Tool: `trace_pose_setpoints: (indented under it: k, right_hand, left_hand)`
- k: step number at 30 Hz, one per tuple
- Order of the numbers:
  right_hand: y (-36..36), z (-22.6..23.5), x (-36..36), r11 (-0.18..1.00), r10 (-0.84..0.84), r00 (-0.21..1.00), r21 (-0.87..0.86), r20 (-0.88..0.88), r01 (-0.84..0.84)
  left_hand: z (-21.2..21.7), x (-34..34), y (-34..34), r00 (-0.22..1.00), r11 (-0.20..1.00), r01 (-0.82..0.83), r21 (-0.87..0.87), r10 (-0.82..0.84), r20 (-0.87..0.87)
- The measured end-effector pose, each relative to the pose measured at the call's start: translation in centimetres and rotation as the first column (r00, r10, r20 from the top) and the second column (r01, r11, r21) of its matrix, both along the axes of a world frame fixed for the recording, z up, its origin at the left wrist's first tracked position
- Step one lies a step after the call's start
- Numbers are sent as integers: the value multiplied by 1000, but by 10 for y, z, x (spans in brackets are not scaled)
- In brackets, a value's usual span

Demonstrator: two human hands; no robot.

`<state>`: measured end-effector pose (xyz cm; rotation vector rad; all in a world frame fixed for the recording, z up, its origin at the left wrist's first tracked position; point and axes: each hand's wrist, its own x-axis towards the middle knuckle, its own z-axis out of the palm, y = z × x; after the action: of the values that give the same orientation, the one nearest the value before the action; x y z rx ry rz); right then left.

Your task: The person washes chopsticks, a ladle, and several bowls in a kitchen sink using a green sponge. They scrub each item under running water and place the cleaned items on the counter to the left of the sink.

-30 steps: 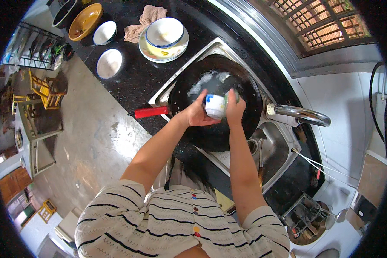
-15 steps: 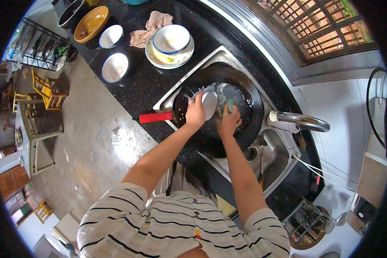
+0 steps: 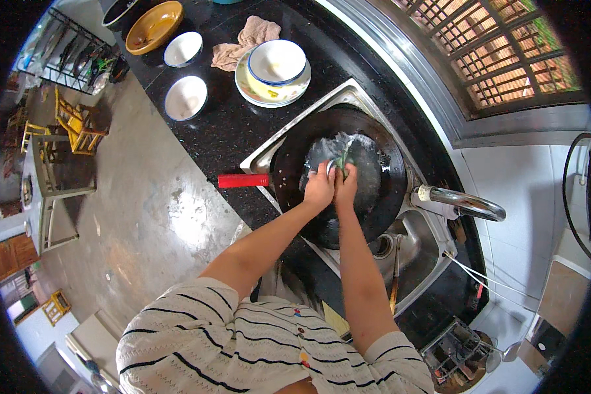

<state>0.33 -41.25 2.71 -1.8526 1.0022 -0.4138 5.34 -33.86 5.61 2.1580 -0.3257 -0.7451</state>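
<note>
A large black wok (image 3: 391,177) with a red handle (image 3: 243,180) rests over the sink, cloudy soapy water (image 3: 368,174) in its bottom. Both my hands are together above that water. My left hand (image 3: 319,189) is closed round a small white bowl (image 3: 331,168), of which only a sliver shows between the hands. Pressed against it is my right hand (image 3: 345,188), fingers curled round a green scrubbing cloth (image 3: 341,159). The fingers hide most of both things.
The steel sink (image 3: 423,243) has a curved faucet (image 3: 469,202) at its right. Beyond the wok, a bowl (image 3: 277,62) sits on stacked plates (image 3: 272,98) beside a crumpled cloth (image 3: 246,43). Two white bowls (image 3: 186,98) and a brown dish (image 3: 154,27) stand on the black counter.
My left hand has moved right and down with the bowl, turning it so it is mostly hidden. My hands, apart before, now meet at the bowl. The whole view has shifted slightly.
</note>
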Motion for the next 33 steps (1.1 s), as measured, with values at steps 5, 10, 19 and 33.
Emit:
trace_pose_setpoints:
  k: [5,10,19,33]
  right_hand:
    - [-1,-10,2,986,131,989,97,64,-137]
    - [7,3,-7,953,299,944,100,-138,-287]
    - [-27,11,-31,512,89,817,-677,-570,-528]
    - [-10,18,-46,989,-119,981,-66,153,130]
  left_hand:
    - [-11,5,6,1000,990,-1,-139,-3,-30]
    - [-6,17,9,992,981,112,-161,-100,82]
    - [21,35,10,938,970,236,55,-242,249]
    - [-70,27,-15,985,985,-170,28,170,11]
